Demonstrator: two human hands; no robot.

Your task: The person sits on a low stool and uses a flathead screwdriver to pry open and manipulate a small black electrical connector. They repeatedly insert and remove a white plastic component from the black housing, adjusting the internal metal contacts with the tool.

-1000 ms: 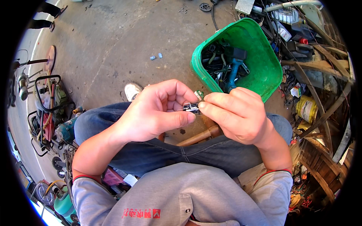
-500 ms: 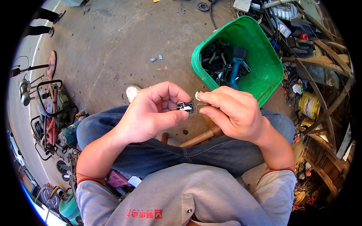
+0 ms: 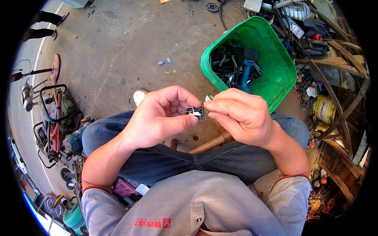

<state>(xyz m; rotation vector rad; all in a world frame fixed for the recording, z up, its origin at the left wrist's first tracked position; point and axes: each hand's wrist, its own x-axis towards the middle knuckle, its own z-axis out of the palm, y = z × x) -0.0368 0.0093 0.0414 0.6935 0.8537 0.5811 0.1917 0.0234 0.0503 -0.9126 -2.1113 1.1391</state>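
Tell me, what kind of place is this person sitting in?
Probably an outdoor repair yard or scrap workshop. The floor is bare stained concrete, a green tub holds a cordless drill and tangled parts, and small engine machines stand at one side, with piled junk at the other.

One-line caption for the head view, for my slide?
Seated person's left hand and right hand pinch a small dark metal part together above a green bin of tools.
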